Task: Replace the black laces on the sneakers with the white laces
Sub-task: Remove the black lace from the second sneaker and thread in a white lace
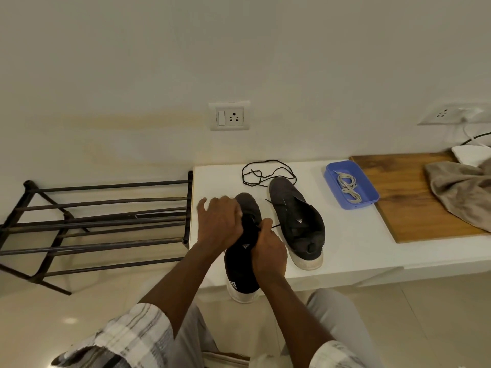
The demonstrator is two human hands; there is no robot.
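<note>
Far left, on the floor: a black metal shoe rack (101,224). Beside it, a white bench (345,243), running off to the right.

At the bench's front edge, heel overhanging: the near sneaker (240,264), dark upper, white sole. Steadied by the left hand (220,224), fingers curled over the upper, thumb splayed clear. Just right of that, the right hand (268,248), fingertips pinched on the threaded black lace (276,226) at the eyelets, one thin end trailing rightward.

Behind, near the wall: a loose black lace (265,162) in open loops. Then the second sneaker (295,221), flat on the bench, seemingly unlaced already.

Further right, a blue tray (329,176) holding the white laces (348,188) in a bundle, well apart from both hands. Beyond, a wooden board (406,203) and a beige cloth (462,189).

Probably light, soft shoes, easily squashed: best held around midfoot or heel. Laces thin, limp, prone to tangling: best taken by the tip and drawn out eyelet by eyelet.
</note>
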